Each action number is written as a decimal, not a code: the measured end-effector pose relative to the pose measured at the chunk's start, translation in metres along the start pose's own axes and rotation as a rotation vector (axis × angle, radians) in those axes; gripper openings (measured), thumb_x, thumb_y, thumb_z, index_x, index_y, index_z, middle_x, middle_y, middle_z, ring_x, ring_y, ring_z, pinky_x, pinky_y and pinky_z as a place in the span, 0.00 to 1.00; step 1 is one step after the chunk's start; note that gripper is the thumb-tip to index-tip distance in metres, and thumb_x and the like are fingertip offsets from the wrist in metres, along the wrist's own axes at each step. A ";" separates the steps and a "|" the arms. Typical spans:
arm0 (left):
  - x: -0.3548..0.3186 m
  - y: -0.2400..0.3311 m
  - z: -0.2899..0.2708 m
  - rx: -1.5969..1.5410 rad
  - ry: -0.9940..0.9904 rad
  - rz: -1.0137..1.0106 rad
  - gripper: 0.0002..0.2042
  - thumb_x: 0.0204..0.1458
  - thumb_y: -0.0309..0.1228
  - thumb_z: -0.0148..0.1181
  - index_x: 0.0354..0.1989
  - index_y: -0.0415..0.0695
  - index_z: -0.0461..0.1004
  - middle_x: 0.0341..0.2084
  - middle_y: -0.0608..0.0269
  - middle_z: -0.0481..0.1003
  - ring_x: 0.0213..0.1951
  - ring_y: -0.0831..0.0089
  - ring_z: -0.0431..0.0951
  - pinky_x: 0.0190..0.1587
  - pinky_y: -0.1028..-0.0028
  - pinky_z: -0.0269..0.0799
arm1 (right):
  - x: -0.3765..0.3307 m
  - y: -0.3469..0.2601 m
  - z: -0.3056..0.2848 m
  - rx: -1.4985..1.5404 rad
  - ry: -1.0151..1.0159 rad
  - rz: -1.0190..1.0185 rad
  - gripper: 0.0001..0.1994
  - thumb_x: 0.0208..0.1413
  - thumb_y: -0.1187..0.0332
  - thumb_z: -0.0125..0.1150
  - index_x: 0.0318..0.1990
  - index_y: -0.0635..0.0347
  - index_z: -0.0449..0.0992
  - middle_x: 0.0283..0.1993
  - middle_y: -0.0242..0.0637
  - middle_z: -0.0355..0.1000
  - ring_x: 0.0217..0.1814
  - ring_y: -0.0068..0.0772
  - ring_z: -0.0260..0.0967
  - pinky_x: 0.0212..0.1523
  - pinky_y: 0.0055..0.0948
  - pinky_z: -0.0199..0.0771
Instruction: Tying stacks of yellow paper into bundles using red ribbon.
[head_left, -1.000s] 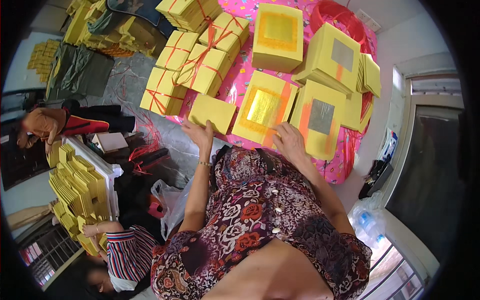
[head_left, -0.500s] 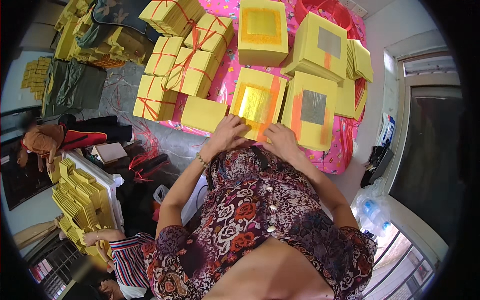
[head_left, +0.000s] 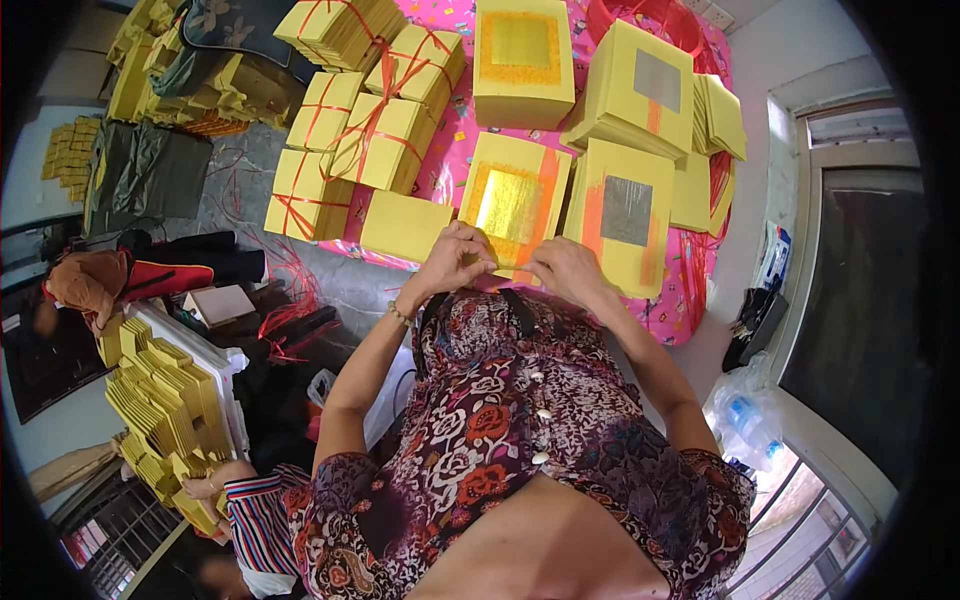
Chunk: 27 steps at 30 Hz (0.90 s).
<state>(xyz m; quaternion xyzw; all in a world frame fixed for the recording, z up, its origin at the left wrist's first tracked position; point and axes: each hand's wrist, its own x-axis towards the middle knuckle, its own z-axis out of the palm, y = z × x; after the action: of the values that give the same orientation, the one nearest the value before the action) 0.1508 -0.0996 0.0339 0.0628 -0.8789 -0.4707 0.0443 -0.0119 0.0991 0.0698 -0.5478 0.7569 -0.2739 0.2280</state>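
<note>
Before me is a stack of yellow paper sheets with a shiny gold foil square and orange bands on top. My left hand pinches the near edge of the top sheet at its left. At the right of that same edge, my right hand is closed on the paper with thumb and fingers. Between the two hands the edge looks curled up. Just right stands a stack with a silver foil square; a plain yellow paper block lies on the left.
A pink patterned cloth covers the table. Bundles tied with red string stand at the left, more stacks behind, and a red basket at the far right. Two people work at the left by a white table piled with folded yellow paper.
My fingers have gone from lying on the sheet's near edge to pinching it, and the edge now curls up. At the left, the co-workers have shifted slightly.
</note>
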 end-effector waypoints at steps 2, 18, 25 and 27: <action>0.001 0.000 -0.002 0.004 -0.012 -0.012 0.06 0.43 0.32 0.71 0.27 0.45 0.82 0.34 0.67 0.76 0.42 0.66 0.70 0.48 0.68 0.65 | 0.002 -0.001 -0.002 -0.021 -0.028 0.032 0.12 0.55 0.62 0.60 0.27 0.61 0.77 0.26 0.41 0.73 0.33 0.47 0.72 0.33 0.45 0.71; 0.032 0.027 -0.028 0.485 -0.178 0.009 0.13 0.50 0.32 0.63 0.44 0.45 0.74 0.32 0.57 0.76 0.38 0.60 0.76 0.42 0.63 0.68 | 0.017 -0.007 -0.019 0.032 0.183 -0.033 0.11 0.59 0.60 0.58 0.39 0.59 0.71 0.35 0.42 0.72 0.35 0.49 0.73 0.34 0.44 0.72; 0.053 0.065 -0.029 0.542 0.401 0.219 0.26 0.46 0.32 0.67 0.56 0.47 0.70 0.52 0.52 0.69 0.53 0.53 0.69 0.53 0.57 0.64 | 0.052 0.017 -0.040 0.089 0.227 0.158 0.11 0.58 0.61 0.59 0.39 0.60 0.72 0.34 0.44 0.73 0.36 0.51 0.73 0.37 0.44 0.72; 0.052 0.053 -0.015 0.527 0.371 0.251 0.30 0.44 0.32 0.68 0.59 0.47 0.69 0.58 0.51 0.64 0.58 0.49 0.63 0.58 0.54 0.61 | 0.067 0.030 -0.048 0.055 0.266 0.159 0.12 0.59 0.61 0.58 0.40 0.61 0.73 0.35 0.46 0.74 0.37 0.54 0.73 0.38 0.45 0.73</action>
<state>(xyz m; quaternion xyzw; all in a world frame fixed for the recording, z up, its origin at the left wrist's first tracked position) 0.0982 -0.0907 0.0869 0.0478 -0.9482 -0.1991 0.2430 -0.0837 0.0501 0.0824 -0.4385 0.8137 -0.3458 0.1615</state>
